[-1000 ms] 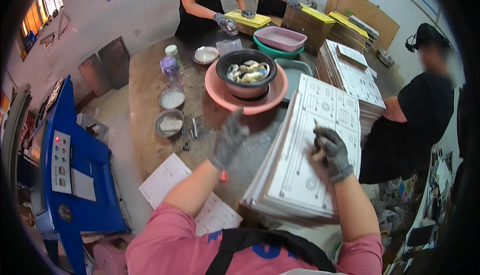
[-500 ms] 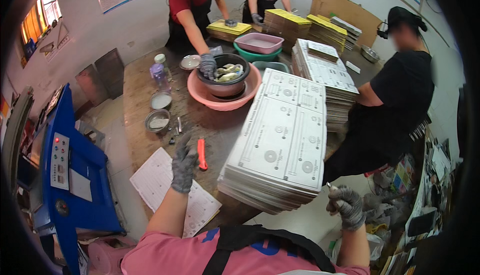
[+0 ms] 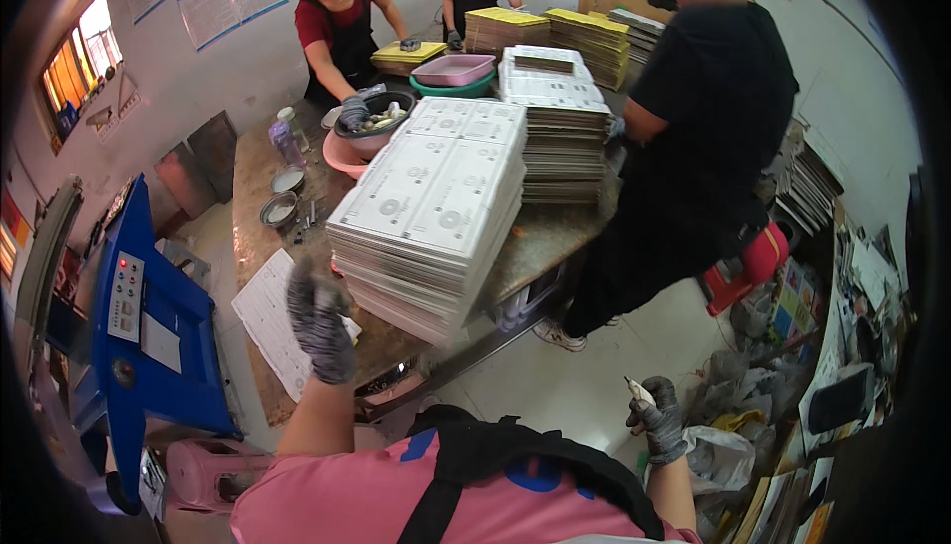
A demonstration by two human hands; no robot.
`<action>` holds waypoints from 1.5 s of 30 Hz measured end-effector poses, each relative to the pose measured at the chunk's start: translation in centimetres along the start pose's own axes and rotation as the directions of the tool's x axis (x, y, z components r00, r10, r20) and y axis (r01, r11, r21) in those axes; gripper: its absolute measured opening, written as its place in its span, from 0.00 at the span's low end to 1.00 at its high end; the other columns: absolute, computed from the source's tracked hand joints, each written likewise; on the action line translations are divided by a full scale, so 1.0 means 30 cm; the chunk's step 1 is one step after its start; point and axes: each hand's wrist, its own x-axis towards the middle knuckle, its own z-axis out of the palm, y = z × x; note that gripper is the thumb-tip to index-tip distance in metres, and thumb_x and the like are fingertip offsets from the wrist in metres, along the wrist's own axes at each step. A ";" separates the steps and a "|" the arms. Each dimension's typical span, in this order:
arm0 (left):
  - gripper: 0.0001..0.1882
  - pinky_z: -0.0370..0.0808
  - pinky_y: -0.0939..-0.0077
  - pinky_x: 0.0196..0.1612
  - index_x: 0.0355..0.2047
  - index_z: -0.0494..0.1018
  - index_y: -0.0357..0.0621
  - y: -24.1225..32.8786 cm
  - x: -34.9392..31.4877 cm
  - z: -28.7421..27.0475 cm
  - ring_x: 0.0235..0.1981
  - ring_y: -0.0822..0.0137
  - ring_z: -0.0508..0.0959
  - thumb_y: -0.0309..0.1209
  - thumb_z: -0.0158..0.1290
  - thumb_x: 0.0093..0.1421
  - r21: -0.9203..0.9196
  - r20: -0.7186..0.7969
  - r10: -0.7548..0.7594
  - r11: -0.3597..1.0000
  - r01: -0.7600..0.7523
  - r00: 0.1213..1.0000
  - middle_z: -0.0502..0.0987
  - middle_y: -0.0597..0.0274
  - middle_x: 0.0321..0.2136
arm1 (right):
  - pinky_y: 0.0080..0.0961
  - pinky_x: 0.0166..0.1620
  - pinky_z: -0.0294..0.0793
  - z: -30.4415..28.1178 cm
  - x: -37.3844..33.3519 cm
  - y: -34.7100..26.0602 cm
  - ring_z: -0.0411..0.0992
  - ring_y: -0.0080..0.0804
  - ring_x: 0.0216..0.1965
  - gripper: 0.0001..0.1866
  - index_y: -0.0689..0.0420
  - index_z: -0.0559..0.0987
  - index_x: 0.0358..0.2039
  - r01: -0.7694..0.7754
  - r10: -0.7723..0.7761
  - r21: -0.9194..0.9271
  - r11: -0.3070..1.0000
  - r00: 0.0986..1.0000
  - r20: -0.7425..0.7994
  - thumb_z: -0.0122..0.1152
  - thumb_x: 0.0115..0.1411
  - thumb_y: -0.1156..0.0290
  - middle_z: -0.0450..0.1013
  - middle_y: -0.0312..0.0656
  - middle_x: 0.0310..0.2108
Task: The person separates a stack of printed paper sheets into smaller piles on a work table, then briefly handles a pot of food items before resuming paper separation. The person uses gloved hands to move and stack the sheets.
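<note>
My left hand, in a grey glove, is raised over the table's near left edge with its fingers stretched out and nothing in them. It hovers above a loose printed sheet. Just right of it rises a tall, slightly uneven stack of printed white sheets. My right hand, also gloved, is held off the table at lower right. Its fingers close around a white pen-like tool with a dark pointed tip. Only a sliver of a red cutter shows beside the stack.
A second stack stands behind, beside a person in black. Two other people work at the far side near yellow-topped stacks and basins. Small bowls sit at left. A blue machine stands left of the table.
My view has shifted, so the near stack appears farther left and covers most of the pink basin and red cutter. My right hand sits lower, and the pen-like tool's tip shows more plainly.
</note>
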 end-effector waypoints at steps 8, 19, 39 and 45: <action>0.22 0.65 0.85 0.28 0.49 0.60 0.43 -0.011 -0.439 0.534 0.23 0.76 0.65 0.28 0.50 0.54 0.048 0.683 -0.221 0.965 0.259 0.696 0.66 0.67 0.24 | 0.20 0.26 0.70 -0.317 -0.205 0.118 0.70 0.24 0.24 0.14 0.58 0.69 0.36 0.145 -0.157 -0.188 0.971 0.986 -0.052 0.55 0.48 0.71 0.70 0.40 0.26; 0.21 0.66 0.85 0.31 0.50 0.60 0.43 -0.277 -0.836 1.141 0.26 0.80 0.67 0.28 0.48 0.55 0.282 0.959 -0.237 0.725 0.628 -0.156 0.67 0.70 0.25 | 0.18 0.32 0.70 -0.706 -0.219 0.250 0.69 0.23 0.28 0.16 0.59 0.70 0.40 0.043 -0.021 0.031 0.999 0.861 -0.508 0.54 0.50 0.68 0.71 0.40 0.31; 0.20 0.64 0.88 0.30 0.49 0.60 0.37 -0.781 -0.910 2.409 0.24 0.81 0.63 0.25 0.46 0.55 0.587 0.809 -0.177 0.232 0.775 -0.560 0.62 0.72 0.22 | 0.15 0.28 0.67 -1.637 0.507 0.055 0.67 0.22 0.26 0.17 0.59 0.68 0.41 0.025 0.181 0.296 0.955 0.742 -0.645 0.54 0.52 0.66 0.70 0.38 0.29; 0.19 0.66 0.82 0.36 0.50 0.60 0.41 -0.845 -0.916 2.694 0.30 0.78 0.67 0.26 0.45 0.57 0.558 0.772 -0.596 0.469 0.684 -0.221 0.68 0.69 0.30 | 0.17 0.34 0.67 -2.105 0.943 -0.029 0.66 0.21 0.32 0.16 0.59 0.70 0.39 -0.031 0.116 0.204 0.978 0.901 -0.418 0.55 0.50 0.67 0.70 0.35 0.31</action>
